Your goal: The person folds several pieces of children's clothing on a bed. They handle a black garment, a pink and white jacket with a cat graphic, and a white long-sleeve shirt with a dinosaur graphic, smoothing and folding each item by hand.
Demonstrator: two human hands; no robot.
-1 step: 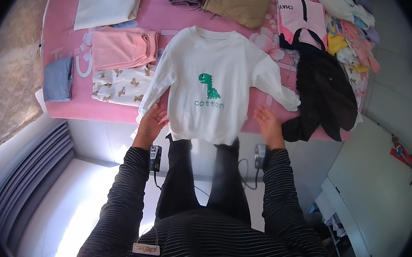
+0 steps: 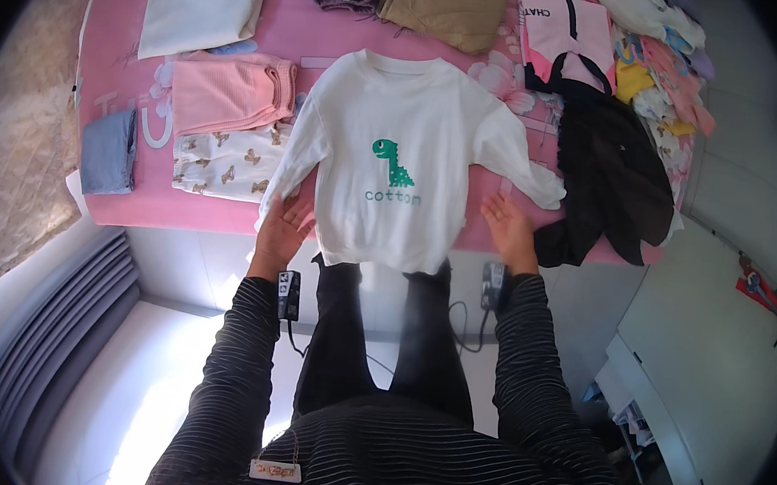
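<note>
A white child's sweatshirt (image 2: 353,127) with a green dinosaur print lies spread face up at the bed's near edge, its hem hanging a little over. Both its sleeves angle outward and down. My left hand (image 2: 283,234) is open beside the cuff of the left-side sleeve, palm turned inward; whether it touches the cloth I cannot tell. On the other side, my right hand (image 2: 510,233) hovers open with fingers apart, between the sweatshirt's lower side and a black garment (image 2: 611,170). Nothing is in either hand.
The pink bed cover (image 2: 241,221) also carries folded peach trousers (image 2: 220,95), bear-print trousers (image 2: 227,166), folded blue denim (image 2: 109,152), a white top (image 2: 200,9) and a tan quilted piece (image 2: 448,10). A pink garment (image 2: 559,25) and heaped clothes (image 2: 667,73) lie at the far right.
My left hand has shifted slightly left, and its fingers are a little more spread. My right hand has risen slightly. The clothes lie as before.
</note>
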